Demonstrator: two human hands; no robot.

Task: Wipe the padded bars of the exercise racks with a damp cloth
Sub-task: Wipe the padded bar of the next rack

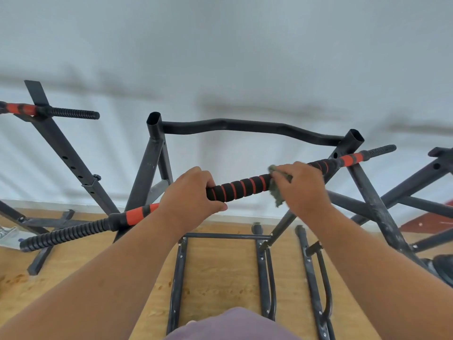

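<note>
padded bar (241,186) runs diagonally across the middle of the view, black foam with red rings, low at the left and rising to the right, mounted on the nearest exercise rack (147,168). damp cloth (278,192), grey-green and crumpled, is wrapped on the bar just right of the striped foam section. right hand (300,186) has its grip clamped on the cloth and the bar together. left hand (191,196) has its grip closed round the bar itself at the left end of the striped section, apparently steadying it. step in hand looks like wiping the centre foam, mid-stroke. the ribbed black end (63,235) and red sleeve (137,214) at lower left, and the far right end (378,151), probably remain to do; cannot tell what is already clean. next move likely calls for sliding the cloth along the foam with steady squeeze, twisting to reach the underside, then shifting the left hand off its patch. second rack (61,153) with its own padded bar stands at left, another frame (416,182) at right. wooden floor (220,273) below, pale wall (220,57) behind.
</note>
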